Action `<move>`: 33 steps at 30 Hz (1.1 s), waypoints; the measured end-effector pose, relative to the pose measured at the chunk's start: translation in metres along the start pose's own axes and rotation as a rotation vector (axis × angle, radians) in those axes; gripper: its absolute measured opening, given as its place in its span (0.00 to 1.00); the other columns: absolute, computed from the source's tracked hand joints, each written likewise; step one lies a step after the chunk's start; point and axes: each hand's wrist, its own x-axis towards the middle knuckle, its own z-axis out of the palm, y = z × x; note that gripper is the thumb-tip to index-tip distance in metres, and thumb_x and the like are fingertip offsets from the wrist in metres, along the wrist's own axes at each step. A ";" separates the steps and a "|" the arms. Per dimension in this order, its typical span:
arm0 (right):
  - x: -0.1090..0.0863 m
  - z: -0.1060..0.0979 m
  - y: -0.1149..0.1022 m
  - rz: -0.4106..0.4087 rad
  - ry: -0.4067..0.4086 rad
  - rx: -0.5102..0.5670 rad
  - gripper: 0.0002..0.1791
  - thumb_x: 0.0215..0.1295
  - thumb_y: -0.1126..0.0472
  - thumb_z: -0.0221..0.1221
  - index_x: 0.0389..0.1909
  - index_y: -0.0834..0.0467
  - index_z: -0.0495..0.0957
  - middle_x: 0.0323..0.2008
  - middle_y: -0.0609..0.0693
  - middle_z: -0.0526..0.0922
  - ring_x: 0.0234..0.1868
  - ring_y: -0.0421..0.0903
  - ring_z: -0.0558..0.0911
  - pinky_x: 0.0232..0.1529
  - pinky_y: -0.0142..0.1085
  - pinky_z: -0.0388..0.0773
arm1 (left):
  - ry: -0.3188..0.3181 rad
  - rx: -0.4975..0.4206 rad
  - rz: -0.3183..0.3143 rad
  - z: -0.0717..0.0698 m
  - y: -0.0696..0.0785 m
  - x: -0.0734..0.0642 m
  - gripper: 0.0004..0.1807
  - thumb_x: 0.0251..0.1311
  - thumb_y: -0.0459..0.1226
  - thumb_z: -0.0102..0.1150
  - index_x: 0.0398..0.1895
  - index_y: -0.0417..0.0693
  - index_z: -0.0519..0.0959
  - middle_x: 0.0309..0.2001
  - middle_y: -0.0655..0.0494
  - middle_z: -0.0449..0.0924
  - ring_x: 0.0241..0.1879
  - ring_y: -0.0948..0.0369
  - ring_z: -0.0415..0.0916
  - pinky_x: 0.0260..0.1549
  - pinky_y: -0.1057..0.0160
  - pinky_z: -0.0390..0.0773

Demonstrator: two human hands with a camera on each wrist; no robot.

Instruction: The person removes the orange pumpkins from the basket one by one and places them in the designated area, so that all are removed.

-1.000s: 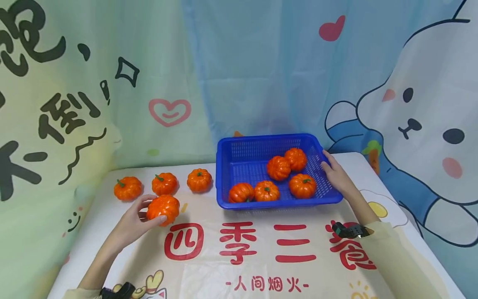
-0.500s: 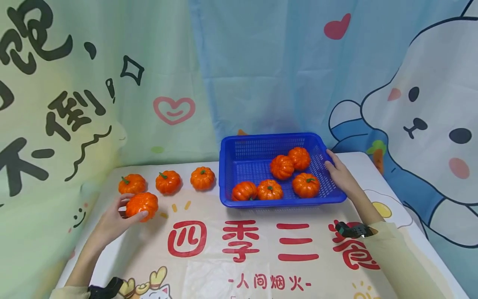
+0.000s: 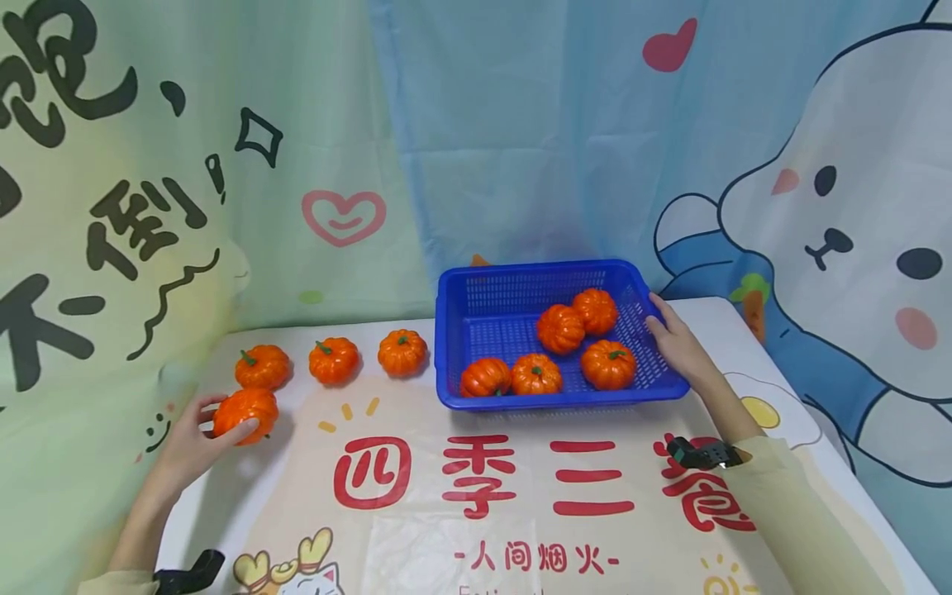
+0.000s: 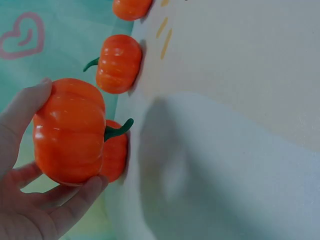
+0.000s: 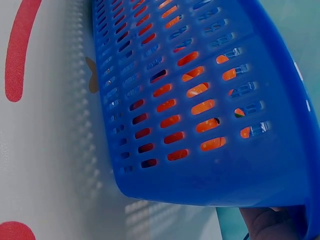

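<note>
My left hand (image 3: 195,438) grips a small orange pumpkin (image 3: 247,416) between thumb and fingers, at the left of the table. Its green stem (image 4: 120,129) points toward the table in the left wrist view, and a shadow lies below. Just behind it sits another pumpkin (image 3: 264,367), partly covered by the held one in the left wrist view. My right hand (image 3: 678,343) holds the right rim of a blue plastic basket (image 3: 561,402). Several pumpkins (image 3: 608,365) lie in the basket. Most of the right hand is hidden behind the rim in the right wrist view.
Two more pumpkins, one in the middle (image 3: 334,361) and one near the basket (image 3: 402,354), stand in a row along the table's back edge. A printed cloth (image 3: 521,463) with red characters covers the table (image 3: 699,318). A patterned curtain (image 3: 521,124) hangs behind.
My left hand has moved left and slightly toward me with the pumpkin, away from the middle of the row. The right hand stays at the basket rim.
</note>
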 end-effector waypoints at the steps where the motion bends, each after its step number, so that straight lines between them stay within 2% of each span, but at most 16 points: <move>1: 0.000 0.000 0.000 0.001 0.000 0.001 0.33 0.79 0.47 0.29 0.77 0.54 0.32 0.76 0.68 0.37 0.75 0.72 0.42 0.70 0.69 0.41 | 0.002 -0.002 -0.002 0.000 0.000 0.000 0.39 0.62 0.49 0.61 0.66 0.34 0.58 0.59 0.28 0.66 0.50 0.43 0.73 0.31 0.73 0.76; 8: -0.002 0.001 -0.001 -0.001 0.000 0.012 0.33 0.79 0.48 0.30 0.77 0.54 0.32 0.76 0.68 0.38 0.74 0.72 0.43 0.70 0.69 0.41 | 0.003 -0.005 -0.019 -0.004 0.001 0.000 0.41 0.62 0.50 0.60 0.67 0.31 0.56 0.61 0.25 0.62 0.53 0.36 0.69 0.30 0.74 0.73; 18: 0.000 -0.001 -0.002 -0.015 0.003 0.026 0.33 0.79 0.48 0.30 0.77 0.55 0.33 0.76 0.68 0.38 0.75 0.71 0.42 0.70 0.68 0.40 | 0.011 0.013 -0.028 -0.007 0.004 0.001 0.43 0.62 0.51 0.60 0.66 0.30 0.54 0.60 0.24 0.61 0.51 0.37 0.69 0.31 0.71 0.74; 27: 0.000 0.000 -0.002 -0.014 0.004 0.028 0.33 0.79 0.49 0.30 0.77 0.55 0.33 0.76 0.67 0.38 0.75 0.70 0.42 0.71 0.68 0.40 | -0.021 0.008 -0.043 -0.007 0.003 0.003 0.43 0.64 0.51 0.58 0.66 0.29 0.53 0.60 0.25 0.61 0.54 0.35 0.68 0.32 0.71 0.74; 33: -0.001 0.000 -0.001 -0.011 0.003 0.028 0.33 0.79 0.48 0.30 0.77 0.54 0.32 0.76 0.67 0.38 0.75 0.71 0.43 0.70 0.68 0.41 | -0.010 0.003 -0.045 -0.005 0.004 0.002 0.43 0.63 0.51 0.58 0.67 0.30 0.53 0.60 0.26 0.61 0.52 0.38 0.69 0.31 0.73 0.73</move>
